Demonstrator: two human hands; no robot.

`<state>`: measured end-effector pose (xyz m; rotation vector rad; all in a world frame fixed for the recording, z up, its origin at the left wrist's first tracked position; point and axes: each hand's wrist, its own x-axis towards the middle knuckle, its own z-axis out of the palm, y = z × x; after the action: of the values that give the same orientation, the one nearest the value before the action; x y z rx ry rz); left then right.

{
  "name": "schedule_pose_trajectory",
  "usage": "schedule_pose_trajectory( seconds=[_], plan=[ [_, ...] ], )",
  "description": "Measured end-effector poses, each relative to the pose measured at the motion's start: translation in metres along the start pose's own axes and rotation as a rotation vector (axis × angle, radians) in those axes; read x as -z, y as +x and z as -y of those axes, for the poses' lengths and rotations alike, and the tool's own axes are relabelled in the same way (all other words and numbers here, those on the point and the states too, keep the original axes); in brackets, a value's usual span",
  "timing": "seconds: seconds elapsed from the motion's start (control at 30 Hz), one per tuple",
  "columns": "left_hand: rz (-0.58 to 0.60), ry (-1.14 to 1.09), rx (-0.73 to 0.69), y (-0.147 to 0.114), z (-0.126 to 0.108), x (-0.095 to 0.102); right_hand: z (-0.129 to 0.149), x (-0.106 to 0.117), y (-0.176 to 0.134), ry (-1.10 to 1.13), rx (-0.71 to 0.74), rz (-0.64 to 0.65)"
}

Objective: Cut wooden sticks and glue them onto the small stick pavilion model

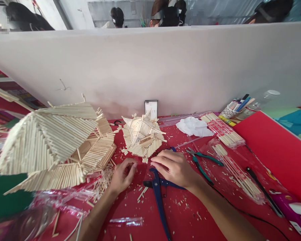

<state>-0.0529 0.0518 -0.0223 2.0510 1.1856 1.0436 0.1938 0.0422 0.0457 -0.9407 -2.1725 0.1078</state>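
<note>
A small pagoda-like model of wooden sticks stands on the red tabletop, just beyond both hands. My left hand is curled near its front edge, thumb and forefinger tips together; anything between them is too small to make out. My right hand hovers right of the model's front corner, its fingers pinched; what they may hold is hidden. Beneath my right hand lies a blue-handled cutter, partly covered by it. A larger stick-built model with a broad sloping roof stands at the left.
Green-handled pliers, wrapped chopsticks, a crumpled tissue and a purple glue gun lie to the right. A pen cup stands behind. Stick scraps and plastic wrappers litter the left. A pale partition closes the back.
</note>
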Motion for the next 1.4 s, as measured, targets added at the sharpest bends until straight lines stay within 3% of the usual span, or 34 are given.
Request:
schedule_pose_trajectory(
  seconds=[0.13, 0.3, 0.5, 0.7, 0.93, 1.1, 1.27, 1.4],
  plan=[
    [0.157, 0.085, 0.006, 0.008, -0.002, 0.009, -0.009, 0.013, -0.002, 0.022, 0.018, 0.247],
    [0.327, 0.212, -0.056, 0.016, -0.008, 0.026, -0.007, 0.020, -0.001, -0.028, -0.067, 0.627],
    [0.702, 0.432, -0.133, 0.002, -0.039, 0.026, 0.023, 0.003, -0.003, -0.276, -0.181, 0.845],
    [0.776, 0.637, -0.065, -0.010, -0.058, 0.013, 0.046, -0.017, -0.010, -0.401, -0.230, 0.917],
    [0.671, 0.711, -0.052, -0.017, -0.050, 0.015, 0.059, -0.014, -0.005, -0.423, -0.334, 0.950],
    [0.722, 0.785, -0.113, -0.016, -0.049, 0.012, 0.058, -0.015, -0.009, -0.415, -0.356, 0.973],
    [0.741, 0.886, -0.157, -0.014, -0.055, 0.014, 0.051, -0.002, -0.012, -0.390, -0.354, 0.999],
    [0.762, 0.890, -0.174, -0.013, -0.058, 0.015, 0.037, 0.019, -0.019, -0.419, -0.434, 0.921]
  ],
)
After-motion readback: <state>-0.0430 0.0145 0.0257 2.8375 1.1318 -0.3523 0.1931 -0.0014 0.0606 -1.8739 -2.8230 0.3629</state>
